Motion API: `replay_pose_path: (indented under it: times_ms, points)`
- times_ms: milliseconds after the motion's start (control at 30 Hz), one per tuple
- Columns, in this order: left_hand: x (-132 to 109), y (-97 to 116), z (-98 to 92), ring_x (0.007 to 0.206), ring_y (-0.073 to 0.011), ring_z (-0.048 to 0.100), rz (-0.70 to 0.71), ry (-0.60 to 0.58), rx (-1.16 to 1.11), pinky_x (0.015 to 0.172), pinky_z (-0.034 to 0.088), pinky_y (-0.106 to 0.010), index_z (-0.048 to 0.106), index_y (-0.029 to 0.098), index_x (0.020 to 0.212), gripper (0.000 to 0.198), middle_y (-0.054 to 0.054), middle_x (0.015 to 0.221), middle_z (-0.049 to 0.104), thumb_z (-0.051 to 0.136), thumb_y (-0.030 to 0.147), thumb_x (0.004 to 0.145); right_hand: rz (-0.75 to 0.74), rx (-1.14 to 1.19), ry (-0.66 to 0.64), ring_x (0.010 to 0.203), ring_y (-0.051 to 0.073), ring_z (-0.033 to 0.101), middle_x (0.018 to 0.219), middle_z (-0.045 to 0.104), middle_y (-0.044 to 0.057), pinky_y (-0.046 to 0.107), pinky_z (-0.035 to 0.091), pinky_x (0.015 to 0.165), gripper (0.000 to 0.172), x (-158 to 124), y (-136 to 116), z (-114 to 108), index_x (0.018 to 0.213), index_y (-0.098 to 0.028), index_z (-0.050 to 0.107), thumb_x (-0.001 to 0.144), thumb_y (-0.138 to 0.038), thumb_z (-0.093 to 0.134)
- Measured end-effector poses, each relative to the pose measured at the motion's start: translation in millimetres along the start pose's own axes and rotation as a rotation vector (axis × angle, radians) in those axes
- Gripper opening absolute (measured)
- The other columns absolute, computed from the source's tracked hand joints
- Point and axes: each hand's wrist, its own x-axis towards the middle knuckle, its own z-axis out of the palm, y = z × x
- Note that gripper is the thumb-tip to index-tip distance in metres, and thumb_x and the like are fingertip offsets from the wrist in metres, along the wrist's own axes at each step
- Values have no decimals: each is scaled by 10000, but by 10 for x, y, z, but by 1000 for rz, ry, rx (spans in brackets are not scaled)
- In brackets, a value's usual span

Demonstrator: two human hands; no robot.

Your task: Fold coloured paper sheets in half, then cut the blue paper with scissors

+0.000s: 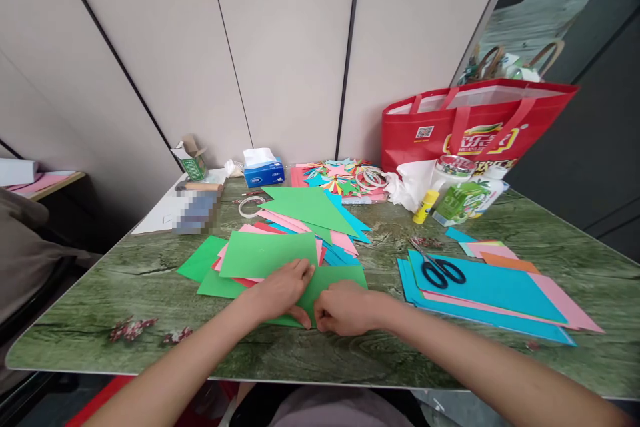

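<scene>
A green sheet of paper lies under both my hands near the table's front edge. My left hand presses down on it, thumb spread away from the fingers. Close by on the right, my right hand is curled, its fingers closed at the sheet's lower edge. What lies beneath the palms is hidden. Just beyond the left hand is a green rectangle on top of pink, red and green papers. Farther back, a cut green piece with pointed ends rests over pink and blue sheets.
On the right, black-handled scissors lie on blue paper. A yellow glue stick, a red bag and a tissue box stand behind. A tape roll and colourful paper stars lie at the back.
</scene>
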Motion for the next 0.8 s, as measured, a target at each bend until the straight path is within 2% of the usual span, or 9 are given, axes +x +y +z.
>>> replay_pose_path:
  times_ms: [267, 467, 667, 800]
  points:
    - [-2, -4, 11, 1063, -325, 443, 11, 24, 0, 884, 356, -389, 376, 30, 1235, 822, -218, 1139, 475, 629, 548, 649, 68, 59, -21, 635, 166, 604, 717, 706, 37, 214, 289, 466, 268, -292, 188, 59, 773, -205, 716, 667, -153, 476]
    - [12, 34, -4, 1042, -302, 455, -29, 16, 22, 861, 358, -365, 354, 76, 1246, 842, -163, 1111, 497, 639, 569, 626, 154, 67, -80, 606, 167, 603, 654, 691, 44, 215, 312, 478, 268, -504, 383, 77, 726, -193, 719, 631, -117, 481]
    - [81, 164, 137, 1005, -332, 482, -116, 81, 106, 870, 348, -395, 433, 25, 1179, 875, -196, 1052, 531, 593, 649, 587, 180, -18, -126, 600, 183, 604, 638, 680, 58, 225, 316, 463, 239, -530, 402, 58, 691, -175, 710, 623, -121, 488]
    - [16, 95, 163, 1081, -334, 440, -104, 81, 89, 916, 318, -417, 350, 56, 1278, 927, -205, 1152, 481, 586, 644, 601, 219, 64, -202, 626, 172, 626, 667, 697, 51, 205, 350, 473, 244, -508, 375, -1, 710, -167, 714, 619, -111, 495]
